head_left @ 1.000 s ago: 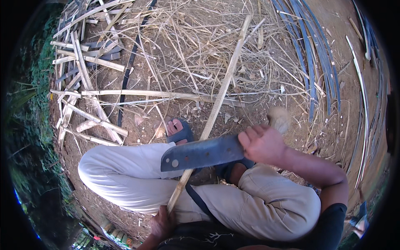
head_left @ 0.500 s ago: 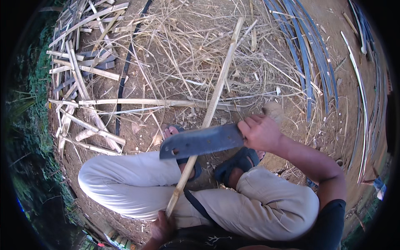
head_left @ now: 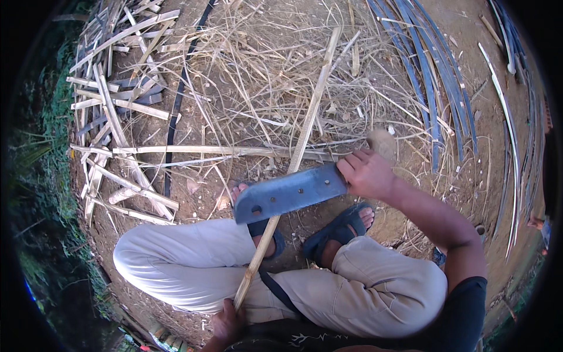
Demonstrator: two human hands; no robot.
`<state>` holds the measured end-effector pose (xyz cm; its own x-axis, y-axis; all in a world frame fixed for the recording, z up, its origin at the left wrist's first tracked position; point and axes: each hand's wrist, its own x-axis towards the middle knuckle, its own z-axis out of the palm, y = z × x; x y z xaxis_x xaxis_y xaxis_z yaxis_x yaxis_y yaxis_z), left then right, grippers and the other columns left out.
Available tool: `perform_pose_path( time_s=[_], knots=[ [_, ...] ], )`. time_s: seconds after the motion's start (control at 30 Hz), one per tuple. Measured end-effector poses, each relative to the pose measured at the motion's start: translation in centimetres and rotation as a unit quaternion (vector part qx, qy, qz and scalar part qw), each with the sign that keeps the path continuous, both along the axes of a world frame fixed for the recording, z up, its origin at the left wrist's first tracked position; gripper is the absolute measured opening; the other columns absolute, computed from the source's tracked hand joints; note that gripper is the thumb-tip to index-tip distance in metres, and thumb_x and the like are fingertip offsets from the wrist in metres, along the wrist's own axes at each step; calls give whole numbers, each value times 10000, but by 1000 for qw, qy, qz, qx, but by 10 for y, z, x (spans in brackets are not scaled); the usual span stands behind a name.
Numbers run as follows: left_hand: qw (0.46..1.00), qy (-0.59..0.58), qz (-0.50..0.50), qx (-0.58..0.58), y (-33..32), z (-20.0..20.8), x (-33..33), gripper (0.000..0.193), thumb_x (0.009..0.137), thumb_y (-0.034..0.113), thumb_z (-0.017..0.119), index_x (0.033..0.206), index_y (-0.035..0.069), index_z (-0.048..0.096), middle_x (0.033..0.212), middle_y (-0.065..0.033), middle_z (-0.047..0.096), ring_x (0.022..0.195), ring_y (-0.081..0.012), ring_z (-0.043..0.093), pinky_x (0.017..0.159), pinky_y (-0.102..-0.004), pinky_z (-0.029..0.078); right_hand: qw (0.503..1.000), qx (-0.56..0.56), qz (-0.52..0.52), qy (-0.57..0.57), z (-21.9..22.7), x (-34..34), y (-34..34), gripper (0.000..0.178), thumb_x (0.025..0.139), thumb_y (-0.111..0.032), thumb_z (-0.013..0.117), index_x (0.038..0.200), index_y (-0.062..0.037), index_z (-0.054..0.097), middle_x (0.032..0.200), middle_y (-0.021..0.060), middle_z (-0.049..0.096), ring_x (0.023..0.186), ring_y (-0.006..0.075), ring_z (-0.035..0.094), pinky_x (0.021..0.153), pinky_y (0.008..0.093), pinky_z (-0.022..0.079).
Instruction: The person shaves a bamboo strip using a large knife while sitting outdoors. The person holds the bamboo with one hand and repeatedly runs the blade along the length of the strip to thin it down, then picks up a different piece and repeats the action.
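My right hand [head_left: 368, 174] is closed around a broad, dark cleaver [head_left: 290, 191]. Several holes show along the blade, and a rounded, pale handle end [head_left: 382, 142] sticks out beyond my fist. The blade lies crosswise over a long bamboo strip [head_left: 309, 120] and hides part of it; whether steel and strip touch, I cannot tell. Close to my lap, my left hand [head_left: 227, 321] grips the strip's near end. From there the strip slants up between my sandalled feet, its far end over the shavings.
Thin shavings [head_left: 275, 64] litter the brown ground ahead. Split bamboo pieces [head_left: 126, 100] are heaped at the left, beside a black strap-like line [head_left: 177, 105]. Long dark strips [head_left: 431, 76] lie at the upper right. My bent legs [head_left: 182, 258] flank the strip.
The cleaver has shifted slightly right and its blade has turned, so more of its flat face and holes show. My left hand and the bamboo strip stay nearly in place.
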<state>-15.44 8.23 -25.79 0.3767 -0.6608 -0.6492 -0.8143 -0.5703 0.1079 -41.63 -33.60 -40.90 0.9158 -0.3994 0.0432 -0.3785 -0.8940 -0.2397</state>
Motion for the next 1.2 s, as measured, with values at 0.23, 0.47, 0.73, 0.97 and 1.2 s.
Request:
perform_pose_path(
  time_s=[0.23,0.47,0.73,0.97,1.2],
  knots=[
    [1000,0,12,-1,-6,-2,3,292,859,242,621,937,33,432,605,-241,605,508,-457,605,454,-569,475,922,35,-362,129,-27,-49,-134,283,860,-293,641,939,-24,603,750,160,667,699,338,682,668,457,564],
    [999,-28,41,7,-6,2,-6,283,887,276,638,908,55,462,547,-206,567,506,-454,585,456,-546,458,987,40,-137,76,-30,-13,-71,294,835,-296,682,904,-29,582,726,152,662,710,362,669,663,474,546],
    [998,-53,30,6,-11,-5,-4,264,887,264,642,906,56,481,560,-218,574,528,-456,599,466,-553,459,899,73,-388,190,-19,-18,-183,261,891,-283,594,990,-42,620,824,151,693,787,294,702,733,438,577],
    [998,-31,42,-19,-12,3,-3,265,899,291,636,918,68,494,579,-224,589,547,-456,609,492,-551,472,935,72,-317,139,-46,-12,-180,303,845,-308,646,982,-38,652,887,156,706,846,307,702,799,435,565],
    [994,-26,27,101,-16,3,-2,241,964,315,573,1034,88,537,635,-200,620,551,-391,628,468,-494,478,929,48,-334,154,-33,11,-192,266,865,-273,620,938,-28,696,910,165,718,838,320,708,775,422,570]
  ],
)
